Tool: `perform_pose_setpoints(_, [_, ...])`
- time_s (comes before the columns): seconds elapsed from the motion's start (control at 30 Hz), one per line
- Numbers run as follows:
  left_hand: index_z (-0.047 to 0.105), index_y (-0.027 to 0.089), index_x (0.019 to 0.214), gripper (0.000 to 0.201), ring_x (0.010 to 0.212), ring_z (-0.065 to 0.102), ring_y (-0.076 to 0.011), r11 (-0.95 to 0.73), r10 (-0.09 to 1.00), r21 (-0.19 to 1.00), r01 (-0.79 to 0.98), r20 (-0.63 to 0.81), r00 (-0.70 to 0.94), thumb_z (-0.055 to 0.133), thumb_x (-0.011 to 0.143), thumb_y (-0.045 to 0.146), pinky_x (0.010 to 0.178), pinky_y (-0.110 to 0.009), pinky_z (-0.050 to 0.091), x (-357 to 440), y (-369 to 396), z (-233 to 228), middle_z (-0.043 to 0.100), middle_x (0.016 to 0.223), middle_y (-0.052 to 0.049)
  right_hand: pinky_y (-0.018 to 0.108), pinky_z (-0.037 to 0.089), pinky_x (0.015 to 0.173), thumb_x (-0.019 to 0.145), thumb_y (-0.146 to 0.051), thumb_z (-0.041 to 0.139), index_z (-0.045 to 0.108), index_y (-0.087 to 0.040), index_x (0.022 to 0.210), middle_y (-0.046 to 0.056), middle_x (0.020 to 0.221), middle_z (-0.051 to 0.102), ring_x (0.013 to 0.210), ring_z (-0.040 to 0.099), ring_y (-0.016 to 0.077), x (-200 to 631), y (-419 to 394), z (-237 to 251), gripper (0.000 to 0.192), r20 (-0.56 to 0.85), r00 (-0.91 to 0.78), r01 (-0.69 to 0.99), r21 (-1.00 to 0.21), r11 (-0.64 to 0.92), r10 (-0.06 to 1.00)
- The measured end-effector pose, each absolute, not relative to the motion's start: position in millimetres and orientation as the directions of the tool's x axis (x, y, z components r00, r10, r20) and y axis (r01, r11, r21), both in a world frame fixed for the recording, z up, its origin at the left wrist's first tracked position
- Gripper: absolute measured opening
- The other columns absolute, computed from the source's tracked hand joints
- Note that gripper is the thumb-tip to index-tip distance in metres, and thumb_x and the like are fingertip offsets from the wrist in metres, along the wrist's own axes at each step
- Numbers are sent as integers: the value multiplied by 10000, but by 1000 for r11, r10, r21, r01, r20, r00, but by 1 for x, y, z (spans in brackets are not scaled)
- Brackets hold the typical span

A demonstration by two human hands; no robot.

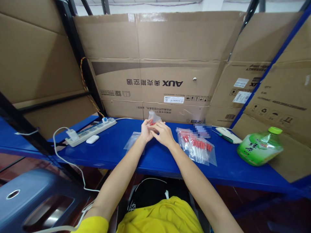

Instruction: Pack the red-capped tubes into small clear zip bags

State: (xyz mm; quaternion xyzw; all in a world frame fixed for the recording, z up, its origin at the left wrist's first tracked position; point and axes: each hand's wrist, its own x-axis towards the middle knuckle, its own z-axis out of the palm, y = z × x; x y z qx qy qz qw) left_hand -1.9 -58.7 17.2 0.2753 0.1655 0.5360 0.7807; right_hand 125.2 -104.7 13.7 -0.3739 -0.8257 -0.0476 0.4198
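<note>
My left hand (145, 132) and my right hand (164, 133) meet above the blue tabletop. Between them is a small clear plastic bag (153, 115), with something red showing inside near the fingers. My left hand is closed on the bag. The fingers of my right hand are bent and pinch at its lower part, partly hiding it. Flat clear zip bags (131, 141) lie beside my left wrist. To the right of my right hand, a larger clear bag (196, 146) holds several items with red ends and clear shafts.
A white power strip (91, 132) and a white case (92, 139) lie at left. On the right are a green screwdriver (224, 137), a white device (230, 134) and a green-labelled bottle (259, 147). Cardboard (155, 38) walls the back. A blue stool (36, 184) stands lower left.
</note>
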Motion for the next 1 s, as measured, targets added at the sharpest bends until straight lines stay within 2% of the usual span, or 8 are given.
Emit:
perform_pose_setpoints(0.13, [638,171,789,213,639,658,-200,277,936,544,-792,32,350,504,889,303,716,-337,542,-4,-56,17,655,673,-61,370,483,918,917,-247,678,701,-240,1166,64,1097,711,1047,587,255,131,-103,16,250,743,-296,706,-254,662,601])
perform_pose_setpoints(0.23, [616,173,804,259,656,655,-189,269,931,537,-799,67,359,443,942,307,735,-332,546,-5,-57,19,659,696,-58,367,466,879,953,-283,654,716,-249,1034,60,1033,715,985,589,250,136,-100,15,109,756,-239,736,-268,621,610])
perform_pose_setpoints(0.43, [615,182,1194,663,937,712,-285,245,855,784,-571,103,508,330,959,732,885,-447,562,-3,-55,18,723,999,-132,352,460,852,1000,-298,587,711,-234,914,61,927,725,892,601,231,146,-93,17,164,840,-52,697,-357,622,540])
perform_pose_setpoints(0.53, [567,235,1328,778,924,705,-268,23,940,933,-358,102,326,321,908,842,818,-411,565,-1,-47,10,706,1101,-124,343,478,845,991,-330,580,699,-219,912,61,905,716,877,613,222,152,-90,21,181,865,148,620,-459,637,479])
perform_pose_setpoints(0.6, [593,219,1307,735,946,683,-259,-230,969,965,-128,240,66,416,910,812,848,-402,549,0,-43,5,683,1149,-129,337,491,834,981,-378,581,691,-210,915,57,895,714,856,629,214,156,-89,24,211,838,271,540,-540,646,474])
perform_pose_setpoints(0.73, [633,205,1277,555,1182,606,-266,-602,753,770,211,635,-171,590,938,643,1044,-405,465,-3,-44,6,612,1309,-146,308,510,766,945,-484,596,685,-193,903,45,844,716,781,648,197,161,-85,28,307,736,375,361,-676,643,564])
perform_pose_setpoints(0.83, [651,224,1291,482,1241,587,-254,-716,662,673,186,739,-127,629,948,561,1047,-372,461,-6,-48,13,624,1339,-123,297,503,739,886,-507,664,699,-188,849,37,799,714,759,648,196,163,-83,28,322,690,348,286,-723,629,635])
perform_pose_setpoints(1.0, [722,165,930,387,882,666,-198,-661,749,750,-27,661,43,672,913,549,879,-318,503,-3,-47,16,737,930,-64,292,482,662,811,-531,737,716,-190,798,21,732,697,682,618,186,162,-80,26,342,613,212,155,-790,593,762])
